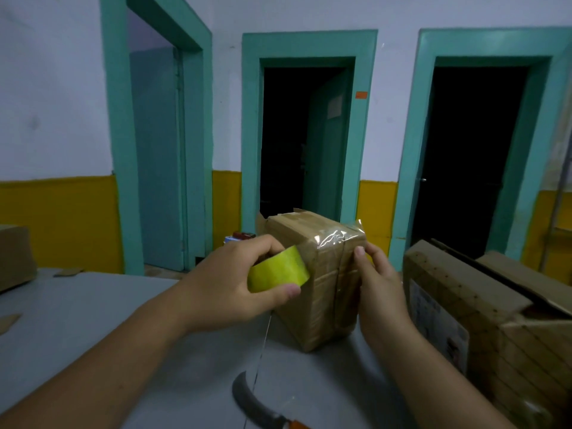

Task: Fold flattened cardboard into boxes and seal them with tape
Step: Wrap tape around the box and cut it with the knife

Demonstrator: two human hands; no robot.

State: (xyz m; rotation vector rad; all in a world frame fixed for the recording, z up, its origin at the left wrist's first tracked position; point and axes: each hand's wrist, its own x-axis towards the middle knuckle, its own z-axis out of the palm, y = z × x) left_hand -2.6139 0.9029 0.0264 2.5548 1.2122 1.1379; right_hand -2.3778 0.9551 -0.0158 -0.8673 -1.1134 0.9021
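A small brown cardboard box [322, 292] stands tilted on the grey table [93, 311], its near face upright. Clear tape [334, 236] runs across its top edge with a loose end sticking up at the right. My left hand [235, 286] grips a yellow-green tape roll [277, 270] held against the box's left side. My right hand [379, 286] holds the box's right side, thumb pressing the tape near the top corner.
A curved knife [250, 404] lies on the table near the front edge. A larger open cardboard box [470, 320] stands at the right. Another carton [15, 255] sits at the far left. Small cardboard scraps [66, 271] lie on the table; doorways stand behind.
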